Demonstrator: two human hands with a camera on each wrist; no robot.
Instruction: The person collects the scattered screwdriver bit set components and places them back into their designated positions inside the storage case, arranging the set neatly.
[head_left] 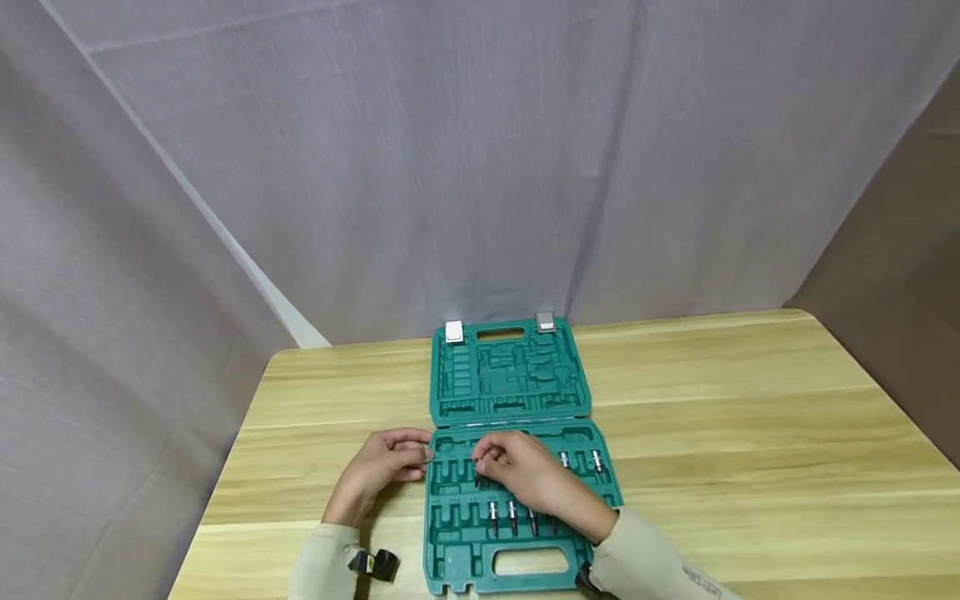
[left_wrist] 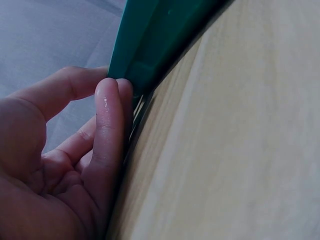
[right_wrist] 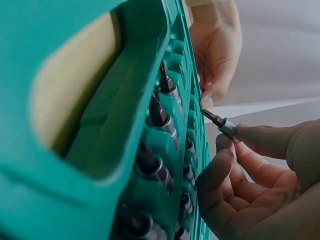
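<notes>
Tool case (head_left: 517, 533) was teal green all over, inside moulding too, with two silver-grey latches (head_left: 453, 332) on the far lid edge. Bits (head_left: 512, 517) were dark with silver collars. Table (head_left: 750, 433) was pale wood with streaky grain. Backdrop curtain (head_left: 480, 150) was plain lilac-grey. Sleeves (head_left: 652, 567) were beige.

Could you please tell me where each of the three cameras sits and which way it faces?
Head: above, facing forward and down at the green tool case; both hands and sleeves show.
Left wrist: low by the table; left hand touches the case edge.
Right wrist: beside the case; right hand pinches a bit.
Shared: case, left hand.
</notes>
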